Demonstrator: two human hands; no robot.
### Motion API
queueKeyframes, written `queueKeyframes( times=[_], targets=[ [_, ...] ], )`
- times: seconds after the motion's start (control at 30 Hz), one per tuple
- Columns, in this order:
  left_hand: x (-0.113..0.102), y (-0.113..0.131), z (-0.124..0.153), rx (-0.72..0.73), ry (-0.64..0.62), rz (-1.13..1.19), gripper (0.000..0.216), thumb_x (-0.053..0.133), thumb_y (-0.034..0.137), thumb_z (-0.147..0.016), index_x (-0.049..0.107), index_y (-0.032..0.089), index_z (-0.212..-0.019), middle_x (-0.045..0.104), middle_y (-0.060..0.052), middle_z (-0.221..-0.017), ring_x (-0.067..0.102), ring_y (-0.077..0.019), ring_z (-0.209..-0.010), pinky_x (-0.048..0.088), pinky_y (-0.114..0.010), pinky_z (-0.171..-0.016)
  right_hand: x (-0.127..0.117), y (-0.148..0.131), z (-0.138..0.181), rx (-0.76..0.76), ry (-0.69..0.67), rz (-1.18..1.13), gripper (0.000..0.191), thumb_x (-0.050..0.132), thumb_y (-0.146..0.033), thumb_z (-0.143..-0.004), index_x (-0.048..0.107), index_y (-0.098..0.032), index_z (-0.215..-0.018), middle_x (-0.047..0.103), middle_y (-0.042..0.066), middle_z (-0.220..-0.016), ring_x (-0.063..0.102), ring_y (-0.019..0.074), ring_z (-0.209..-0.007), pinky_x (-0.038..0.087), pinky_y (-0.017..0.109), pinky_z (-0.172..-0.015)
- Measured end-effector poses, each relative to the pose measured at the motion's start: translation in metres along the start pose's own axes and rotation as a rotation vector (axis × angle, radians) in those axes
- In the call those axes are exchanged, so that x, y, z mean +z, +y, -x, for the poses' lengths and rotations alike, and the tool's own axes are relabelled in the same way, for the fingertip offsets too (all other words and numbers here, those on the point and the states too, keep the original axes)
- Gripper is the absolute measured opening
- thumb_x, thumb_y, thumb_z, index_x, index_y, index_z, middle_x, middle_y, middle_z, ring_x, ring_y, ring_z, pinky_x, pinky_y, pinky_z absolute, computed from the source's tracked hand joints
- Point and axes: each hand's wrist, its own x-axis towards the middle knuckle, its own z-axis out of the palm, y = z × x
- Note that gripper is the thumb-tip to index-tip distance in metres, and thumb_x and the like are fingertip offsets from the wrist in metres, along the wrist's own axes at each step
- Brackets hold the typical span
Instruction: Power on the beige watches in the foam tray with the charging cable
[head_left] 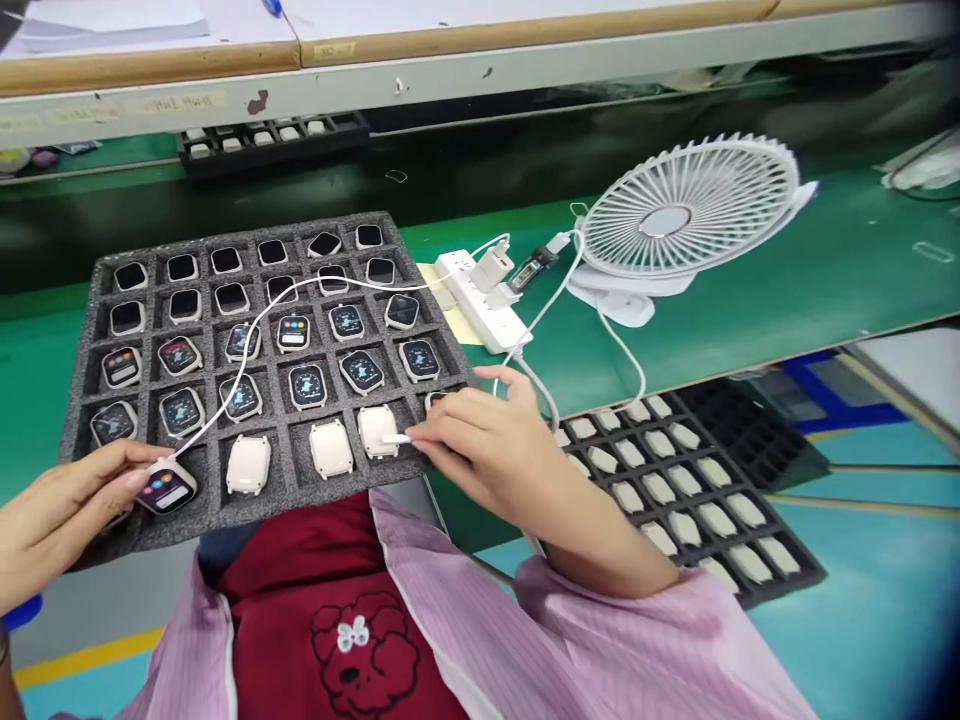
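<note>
My left hand (pixel 82 495) pinches a smartwatch case (pixel 166 492) with a lit screen at the near left corner of a grey foam tray (pixel 300 492). A white cable (pixel 262 315) runs from that watch across the tray to a power strip. My right hand (pixel 499 445) pinches a thin white stick-like piece (pixel 396 439); its tip meets a watch (pixel 377 425) lying back up in the near row. Two more watches, including one (pixel 248 464), also lie back up there. Farther rows hold watches face up, some lit, others dark.
Right of the tray stand the white power strip (pixel 484 305) with plugs and a white fan (pixel 675 220). A second tray of watches (pixel 682 490) sits lower right, another (pixel 270 140) under the shelf. The shelf edge (pixel 480 85) crosses the back.
</note>
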Motion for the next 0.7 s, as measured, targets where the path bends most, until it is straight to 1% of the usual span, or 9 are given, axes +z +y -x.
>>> queueKeyframes(
  times=[0.1, 0.2, 0.3, 0.4, 0.47, 0.53, 0.63, 0.7],
  targets=[
    [0.000, 0.011, -0.001, 0.029, -0.018, -0.030, 0.030, 0.048, 0.053, -0.096, 0.068, 0.042, -0.117, 0.074, 0.012, -0.114, 0.069, -0.0267, -0.103, 0.058, -0.031, -0.081, 0.006, -0.004, -0.002, -0.059, -0.049, 0.050, 0.019, 0.053, -0.009, -0.099, 0.068, -0.020, -0.092, 0.066, -0.001, -0.080, 0.062, 0.0164, -0.075, 0.029, 0.045, -0.103],
    [0.003, 0.019, -0.003, 0.037, 0.000, -0.039, 0.032, 0.047, 0.051, -0.097, 0.070, 0.038, -0.115, 0.074, 0.010, -0.118, 0.070, -0.0258, -0.105, 0.055, -0.030, -0.090, 0.003, -0.003, -0.006, -0.108, -0.031, 0.022, 0.021, 0.048, -0.011, -0.102, 0.065, -0.020, -0.093, 0.066, -0.001, -0.080, 0.062, 0.0166, -0.074, 0.027, 0.046, -0.103],
    [0.006, 0.022, -0.005, 0.030, -0.006, -0.047, 0.038, 0.047, 0.054, -0.098, 0.071, 0.031, -0.117, 0.074, 0.004, -0.118, 0.070, -0.0256, -0.105, 0.054, -0.030, -0.092, -0.002, 0.001, -0.013, -0.108, -0.016, -0.034, 0.022, 0.043, -0.016, -0.105, 0.062, -0.020, -0.094, 0.066, 0.000, -0.081, 0.064, 0.0172, -0.074, 0.029, 0.045, -0.101],
    [0.008, 0.023, -0.006, 0.070, -0.020, -0.062, 0.047, 0.043, 0.057, -0.099, 0.070, 0.024, -0.119, 0.074, -0.004, -0.120, 0.069, -0.0264, -0.109, 0.053, -0.033, -0.095, 0.003, 0.007, -0.020, -0.133, -0.008, 0.107, 0.030, 0.038, -0.019, -0.107, 0.063, -0.020, -0.091, 0.063, 0.001, -0.077, 0.063, 0.0199, -0.071, 0.029, 0.048, -0.099],
    [0.009, 0.026, -0.006, 0.090, -0.036, -0.072, 0.048, 0.038, 0.056, -0.101, 0.070, 0.023, -0.117, 0.074, -0.005, -0.118, 0.068, -0.0251, -0.108, 0.052, -0.033, -0.096, 0.010, 0.010, -0.024, -0.167, -0.007, 0.202, 0.037, 0.034, -0.020, -0.108, 0.066, -0.020, -0.088, 0.060, 0.002, -0.076, 0.062, 0.0210, -0.069, 0.029, 0.050, -0.098],
    [0.010, 0.029, -0.007, 0.096, -0.056, -0.081, 0.048, 0.034, 0.054, -0.103, 0.070, 0.023, -0.111, 0.074, -0.005, -0.113, 0.068, -0.0233, -0.104, 0.051, -0.031, -0.093, 0.016, 0.012, -0.026, -0.182, -0.007, 0.230, 0.041, 0.032, -0.021, -0.108, 0.067, -0.019, -0.087, 0.059, 0.003, -0.076, 0.061, 0.0213, -0.068, 0.029, 0.051, -0.097],
    [0.010, 0.031, -0.009, 0.079, -0.066, -0.098, 0.049, 0.032, 0.053, -0.104, 0.070, 0.023, -0.103, 0.075, -0.004, -0.105, 0.068, -0.0219, -0.096, 0.050, -0.030, -0.087, 0.019, 0.011, -0.026, -0.185, -0.014, 0.248, 0.043, 0.032, -0.024, -0.109, 0.068, -0.019, -0.086, 0.060, 0.003, -0.077, 0.060, 0.0213, -0.069, 0.030, 0.051, -0.096],
    [0.009, 0.030, -0.010, 0.074, -0.072, -0.094, 0.048, 0.034, 0.053, -0.103, 0.070, 0.022, -0.102, 0.075, -0.004, -0.102, 0.068, -0.0213, -0.092, 0.049, -0.029, -0.083, 0.018, 0.009, -0.025, -0.176, -0.023, 0.274, 0.042, 0.033, -0.024, -0.109, 0.068, -0.019, -0.085, 0.060, 0.004, -0.078, 0.060, 0.0213, -0.070, 0.029, 0.051, -0.096]
  ],
)
